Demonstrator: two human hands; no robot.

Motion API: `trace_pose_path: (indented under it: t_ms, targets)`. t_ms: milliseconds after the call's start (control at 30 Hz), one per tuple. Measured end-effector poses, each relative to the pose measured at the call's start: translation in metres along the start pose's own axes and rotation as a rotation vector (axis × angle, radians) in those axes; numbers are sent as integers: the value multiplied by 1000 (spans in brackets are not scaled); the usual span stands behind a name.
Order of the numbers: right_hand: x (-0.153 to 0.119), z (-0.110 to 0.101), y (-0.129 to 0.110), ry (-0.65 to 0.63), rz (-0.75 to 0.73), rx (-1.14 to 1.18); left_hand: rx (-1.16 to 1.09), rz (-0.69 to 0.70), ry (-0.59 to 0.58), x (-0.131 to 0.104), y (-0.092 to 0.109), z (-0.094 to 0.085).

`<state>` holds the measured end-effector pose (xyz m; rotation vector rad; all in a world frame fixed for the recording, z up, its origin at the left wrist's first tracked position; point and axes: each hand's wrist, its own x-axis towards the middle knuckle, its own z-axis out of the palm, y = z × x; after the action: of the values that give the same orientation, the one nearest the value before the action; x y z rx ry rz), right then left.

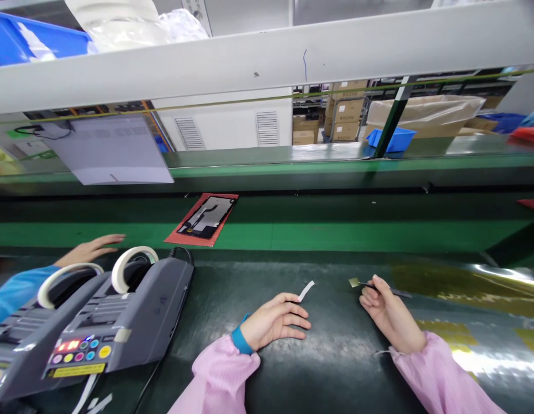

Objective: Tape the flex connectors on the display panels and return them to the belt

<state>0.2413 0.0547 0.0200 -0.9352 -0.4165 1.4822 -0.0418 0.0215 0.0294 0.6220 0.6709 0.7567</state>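
My left hand (278,322) is over the dark green bench with a short strip of white tape (306,291) at the tip of its uppermost finger; the other fingers are loosely spread. Whether the tape is pinched or just stuck there is hard to see. Dark tweezers (367,284) are gripped between the thumb and fingers of my right hand (390,313). At their tip is a small gold-coloured square piece (354,282). The two hands are apart, with bare bench surface between them.
Two grey tape dispensers (141,310) carrying rolls of white tape stand at the left. Behind them reaches another person's hand (92,250) in a blue sleeve. A flat screen-like panel (210,215) lies on a red sheet farther back. Yellowish film (465,287) covers the bench at right.
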Motion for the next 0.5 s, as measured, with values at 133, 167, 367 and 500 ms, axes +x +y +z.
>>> trace_pose_path:
  t_ms: [133,167,367,500]
  targets:
    - [-1,1,0,0,-5,25,2,1,2,0,0,0]
    - [-1,0,0,-3,-8,26,2,1,3,0,0,-1]
    - [1,-5,3,-23,-46,14,5,1,-1,1,-1,-3]
    - [2,-7,5,-25,-51,34,8,5,-2,1,-3,-4]
